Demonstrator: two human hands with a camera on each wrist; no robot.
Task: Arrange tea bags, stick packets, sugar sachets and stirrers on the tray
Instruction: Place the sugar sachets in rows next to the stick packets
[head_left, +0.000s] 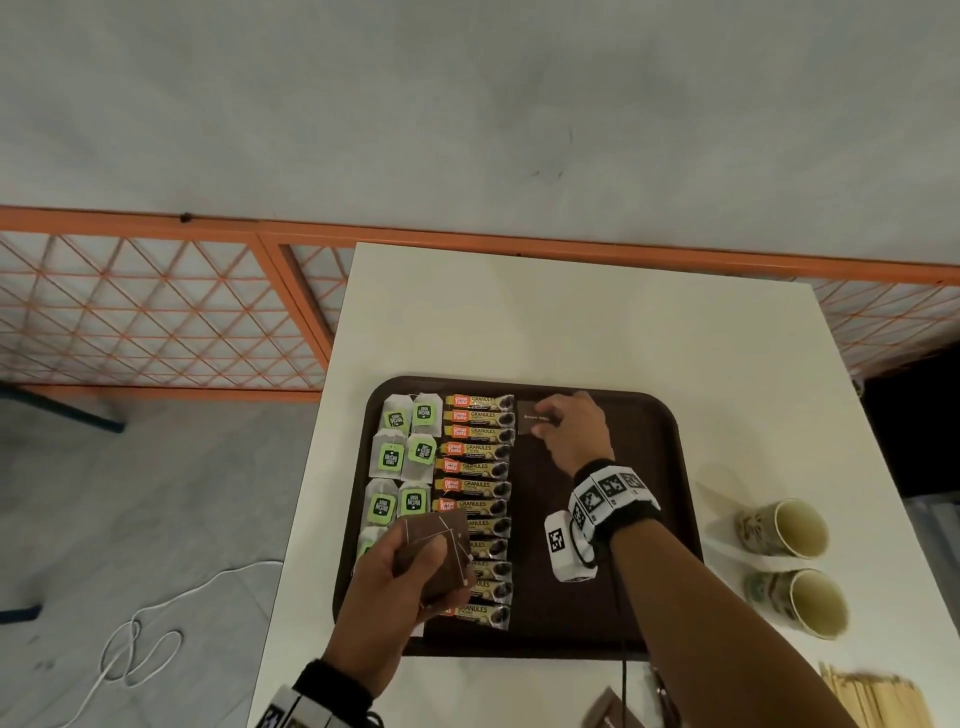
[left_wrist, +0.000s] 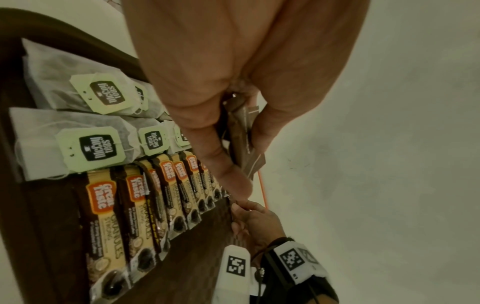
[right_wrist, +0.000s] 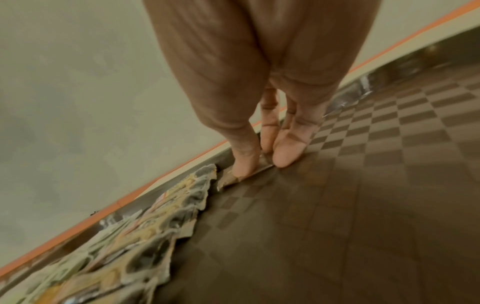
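While the left hand's grip clamps a sachet stack hiding near tea bags, the right hand's straight fingers press another sachet.

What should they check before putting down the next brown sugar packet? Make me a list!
1. First sugar sachet lies flat at the top of the tray, beside the stick packets: ok.
2. Right hand free to fetch another: not ok, its fingertips touch that sachet.
3. Left hand holds spare sachets: ok.
4. Bare tray space below the first sachet: ok.
5. Tea bags and stick packets sit in neat columns: ok where visible; the left hand hides the nearest ones.
6. Stirrers on the tray: not ok, they lie on the table.
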